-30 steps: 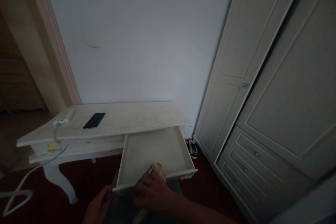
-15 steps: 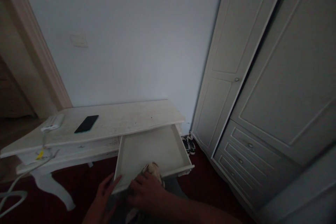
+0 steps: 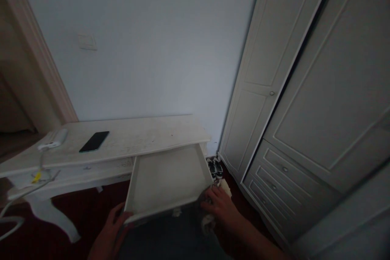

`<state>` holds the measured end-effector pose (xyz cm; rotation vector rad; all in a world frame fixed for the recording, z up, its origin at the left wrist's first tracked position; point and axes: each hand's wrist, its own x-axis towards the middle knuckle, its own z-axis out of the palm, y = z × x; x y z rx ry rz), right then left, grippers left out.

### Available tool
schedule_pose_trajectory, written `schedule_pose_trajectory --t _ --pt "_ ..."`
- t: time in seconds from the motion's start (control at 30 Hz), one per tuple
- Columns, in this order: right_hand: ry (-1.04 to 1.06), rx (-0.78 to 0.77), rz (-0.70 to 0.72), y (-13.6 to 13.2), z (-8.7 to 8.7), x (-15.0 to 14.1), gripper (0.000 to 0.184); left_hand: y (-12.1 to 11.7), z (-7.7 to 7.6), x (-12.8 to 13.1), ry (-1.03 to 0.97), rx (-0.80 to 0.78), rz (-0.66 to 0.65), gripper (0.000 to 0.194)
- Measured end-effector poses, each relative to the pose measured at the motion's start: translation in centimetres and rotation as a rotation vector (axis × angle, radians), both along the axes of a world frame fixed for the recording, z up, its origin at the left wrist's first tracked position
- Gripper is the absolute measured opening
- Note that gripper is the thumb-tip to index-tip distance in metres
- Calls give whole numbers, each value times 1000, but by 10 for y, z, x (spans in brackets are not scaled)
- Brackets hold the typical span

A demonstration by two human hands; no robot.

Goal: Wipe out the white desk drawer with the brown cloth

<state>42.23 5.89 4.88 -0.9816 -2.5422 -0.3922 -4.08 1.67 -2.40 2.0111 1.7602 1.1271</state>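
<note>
At the white desk point(image 3: 143, 130), the left hand point(image 3: 108, 233) clasps the open drawer point(image 3: 170, 178) by its near left corner; the right hand point(image 3: 224, 212) grips a cloth point(image 3: 225, 187) at the other.

Worn on the head, the one camera looks forward and down over a pale, open rectangular drawer point(image 3: 170, 178) close by, facing a smooth pale-blue wall point(image 3: 152, 48); the dim lower edge is probably nearest the lens.
</note>
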Motion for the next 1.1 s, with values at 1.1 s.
schedule_pose_trajectory --t 1.1 --pt "36 198 96 6 -23 -10 21 9 4 -4 311 -74 19 30"
